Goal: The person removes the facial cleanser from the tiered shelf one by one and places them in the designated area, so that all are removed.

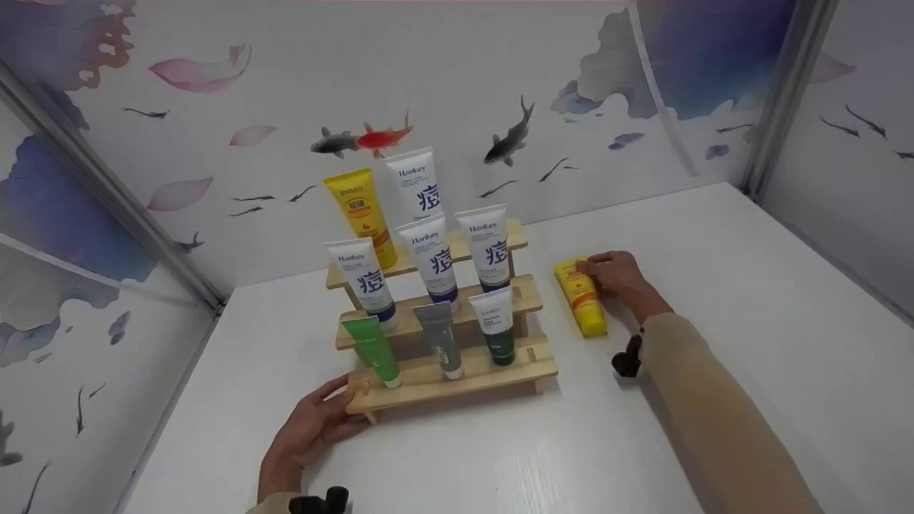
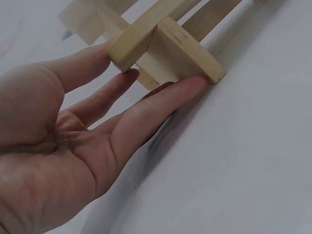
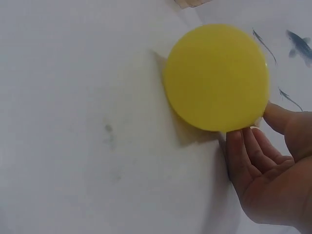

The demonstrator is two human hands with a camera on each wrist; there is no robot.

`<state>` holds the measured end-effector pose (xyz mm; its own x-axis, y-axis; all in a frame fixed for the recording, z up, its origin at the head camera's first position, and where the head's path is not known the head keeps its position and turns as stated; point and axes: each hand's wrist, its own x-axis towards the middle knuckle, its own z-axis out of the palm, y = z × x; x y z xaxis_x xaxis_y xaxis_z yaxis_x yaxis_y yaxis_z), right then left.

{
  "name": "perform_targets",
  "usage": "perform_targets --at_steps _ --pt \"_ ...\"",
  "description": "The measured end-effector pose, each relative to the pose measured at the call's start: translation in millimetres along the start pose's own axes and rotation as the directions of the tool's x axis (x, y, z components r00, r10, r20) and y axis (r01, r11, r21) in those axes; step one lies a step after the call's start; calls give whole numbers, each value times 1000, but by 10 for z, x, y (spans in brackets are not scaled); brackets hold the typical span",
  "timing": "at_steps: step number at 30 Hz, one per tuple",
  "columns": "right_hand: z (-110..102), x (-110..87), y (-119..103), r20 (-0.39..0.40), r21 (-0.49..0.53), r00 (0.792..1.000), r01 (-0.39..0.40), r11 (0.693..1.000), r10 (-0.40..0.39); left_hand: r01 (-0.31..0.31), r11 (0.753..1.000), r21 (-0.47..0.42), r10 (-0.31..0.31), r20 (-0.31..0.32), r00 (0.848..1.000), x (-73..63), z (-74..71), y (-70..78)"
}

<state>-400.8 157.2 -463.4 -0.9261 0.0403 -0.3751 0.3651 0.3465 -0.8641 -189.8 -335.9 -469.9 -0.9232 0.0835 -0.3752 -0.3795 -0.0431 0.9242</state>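
The yellow tube (image 1: 580, 296), likely light and squeezable, was right of the wooden stand (image 1: 421, 387), the right grip (image 1: 620, 278) pinching near its flat end, probably a sure hold, the left grip (image 1: 313, 426) pinching the stand's corner.

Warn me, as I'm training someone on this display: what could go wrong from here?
The left hand grips the front left corner of the wooden rack, so a tug might topple the green tube on its lowest step.
If the right hand swings the held yellow tube toward the rack, it may knock the white-and-green tube at the front right.
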Motion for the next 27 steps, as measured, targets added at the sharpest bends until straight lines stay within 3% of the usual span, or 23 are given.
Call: perform_targets --at_steps 13,22,27 --pt "-34 -122 -66 7 -27 999 -44 999 44 24 1000 -20 -24 29 999 -11 17 -2" --pt "-102 -118 -92 45 -129 999 -19 991 25 28 999 -31 -27 40 999 -16 -18 -5" --pt "-199 -214 -246 87 -147 996 5 989 8 1 1000 -14 -1 26 1000 -4 -10 -15"
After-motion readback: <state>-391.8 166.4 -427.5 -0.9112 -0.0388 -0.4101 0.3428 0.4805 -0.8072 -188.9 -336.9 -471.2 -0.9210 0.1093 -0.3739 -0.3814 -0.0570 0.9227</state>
